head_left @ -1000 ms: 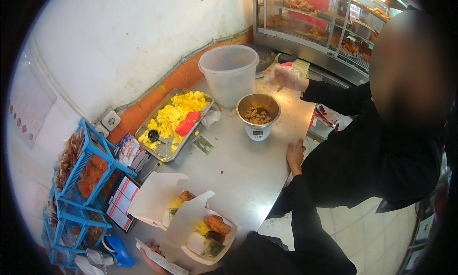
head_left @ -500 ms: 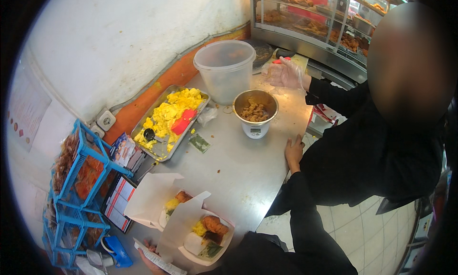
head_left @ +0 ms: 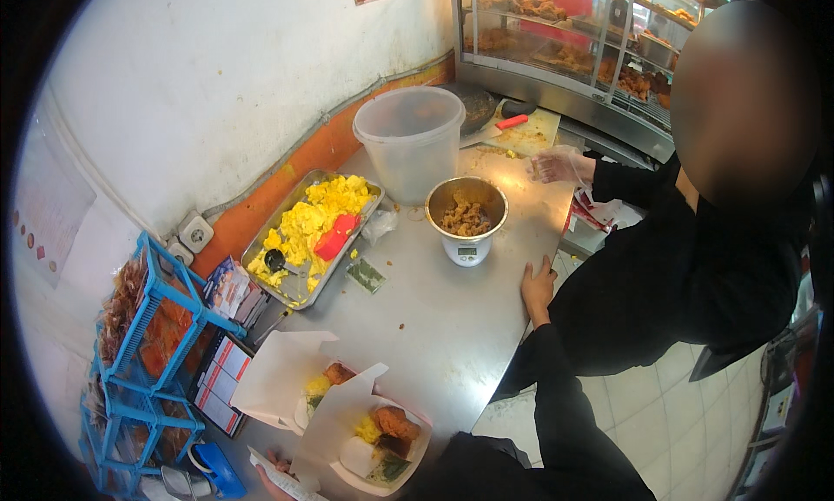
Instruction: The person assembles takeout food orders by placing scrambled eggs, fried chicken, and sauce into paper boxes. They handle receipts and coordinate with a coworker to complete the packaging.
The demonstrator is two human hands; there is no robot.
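Observation:
My left hand (head_left: 274,477), partly hidden by a takeaway box, grips a white paper slip (head_left: 282,477) at the lower edge. Right beside it stands an open white takeaway box (head_left: 334,427) holding white rice, yellow egg, fried chicken and a green sachet. A second open box (head_left: 269,384) with similar food is just behind, partly covered by the first. My right hand (head_left: 539,290) rests on the table's right edge, fingers spread, holding nothing. Farther in, a metal bowl (head_left: 499,207) of brown fried pieces sits on a white kitchen scale (head_left: 467,254).
Beyond the left boxes lies a metal tray (head_left: 306,299) of yellow egg with a red-handled tool. A translucent bucket (head_left: 408,149), a red-handled knife (head_left: 511,122) and a food display case (head_left: 565,88) are farther back. Blue racks (head_left: 139,349) and a tablet (head_left: 222,378) stand left. A co-worker's gloved hand (head_left: 558,165) is at right.
The co-worker's gloved hand has come down and right, away from the red-handled knife, which now shows fully. The view has shifted slightly. Both my hands keep their places.

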